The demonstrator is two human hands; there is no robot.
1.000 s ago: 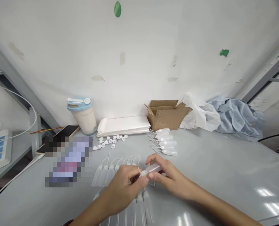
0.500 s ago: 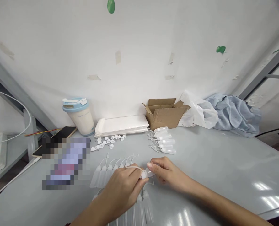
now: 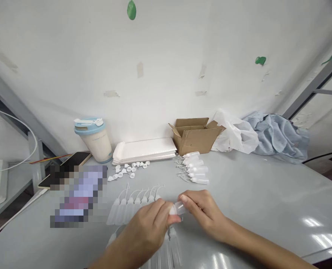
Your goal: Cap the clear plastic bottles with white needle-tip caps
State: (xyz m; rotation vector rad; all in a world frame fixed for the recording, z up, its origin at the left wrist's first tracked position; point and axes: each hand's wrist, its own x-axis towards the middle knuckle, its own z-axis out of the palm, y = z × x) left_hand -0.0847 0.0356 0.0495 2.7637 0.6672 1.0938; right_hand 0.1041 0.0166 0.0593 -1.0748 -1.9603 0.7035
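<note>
Between my two hands lies a small translucent plastic dropper bottle point(image 3: 180, 207), tilted sideways. My left hand point(image 3: 147, 228) is closed around its white top end, and the fingers hide most of that end. The thumb and fingers of my right hand point(image 3: 203, 209) pinch the clear body. Just beyond my left hand is a row of similar bottles with thin tubes point(image 3: 123, 211) curving from their tops. More clear bottles point(image 3: 173, 248) lie partly hidden under my left forearm. Several small white caps point(image 3: 132, 175) are scattered behind the row.
More small bottles point(image 3: 198, 174) lie piled before an open cardboard box point(image 3: 199, 140). White padded envelopes point(image 3: 145, 149), a lidded cup point(image 3: 97, 144) and two phones, one a dark phone point(image 3: 70, 164), stand left. A plastic bag point(image 3: 234, 134) and blue cloth point(image 3: 280, 138) sit back right.
My left fingers have closed further over the bottle's top, covering the thin tube that showed before. My right hand has shifted slightly right, and more of the clear body shows between the hands.
</note>
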